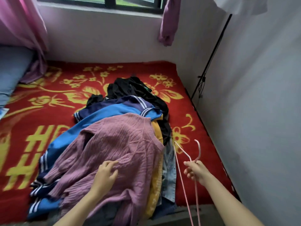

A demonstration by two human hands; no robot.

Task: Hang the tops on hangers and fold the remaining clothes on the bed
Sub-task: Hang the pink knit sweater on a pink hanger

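One mauve knit sweater [117,144] lay uppermost on the clothes pile, spread flat with its neckline toward the far side of the bed [48,98]. The cable knit appeared soft, limp and moderately heavy for a top; it would likely sag and stretch if lifted by a single point. The recommended hold was at the shoulder seams or the neck rib, so that the hanger could enter through the hem or neck opening without dragging the garments beneath.

The left hand [104,175] was over the sweater's lower body, fingers loosely curled and spread, tips at the knit but gripping nothing. The right hand [194,172] was closed round the pink wire hanger [182,150] just below its hook, beside the pile's right edge. The hanger looked thin, light and slightly springy.

Beneath the sweater lay a blue striped top [104,115], a yellow garment [157,132], denim [169,168] and black clothing [130,88] at the far end.

A red and yellow blanket covered the bed. A grey pillow [11,70] sat at far left below a pink curtain [19,22], and a black pole [211,57] stood against the right wall.
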